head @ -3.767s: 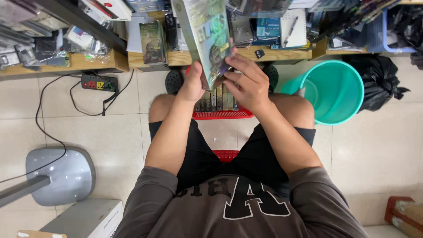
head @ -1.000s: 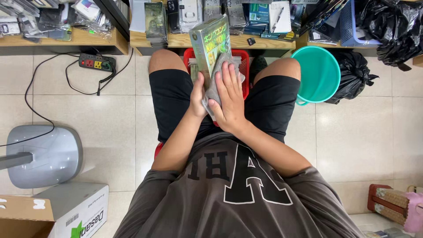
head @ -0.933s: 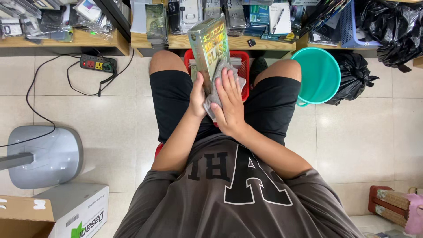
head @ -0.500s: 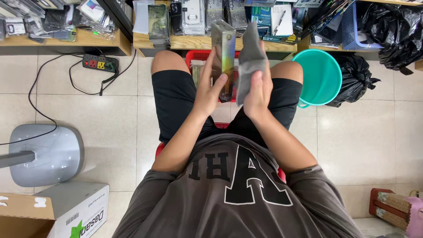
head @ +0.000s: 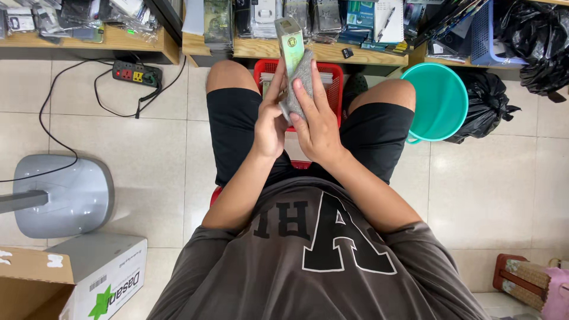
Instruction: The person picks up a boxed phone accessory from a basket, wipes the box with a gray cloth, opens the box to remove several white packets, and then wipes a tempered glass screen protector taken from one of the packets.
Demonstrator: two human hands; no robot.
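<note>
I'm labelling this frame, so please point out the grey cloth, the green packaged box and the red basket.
grey cloth (head: 301, 80), head view, its middle under the right fingers.
green packaged box (head: 289, 40), head view, upper edge.
red basket (head: 332, 76), head view, right rim.

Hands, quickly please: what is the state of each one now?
Left hand: closed on the flat green-and-white box.
Right hand: pressing a grey cloth against that box.

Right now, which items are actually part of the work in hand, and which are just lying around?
In hand:
left hand and right hand grip a slim green box with a grey cloth
red basket between the knees

Lying about:
teal bucket
black bag
power strip
cardboard box
fan base
</note>
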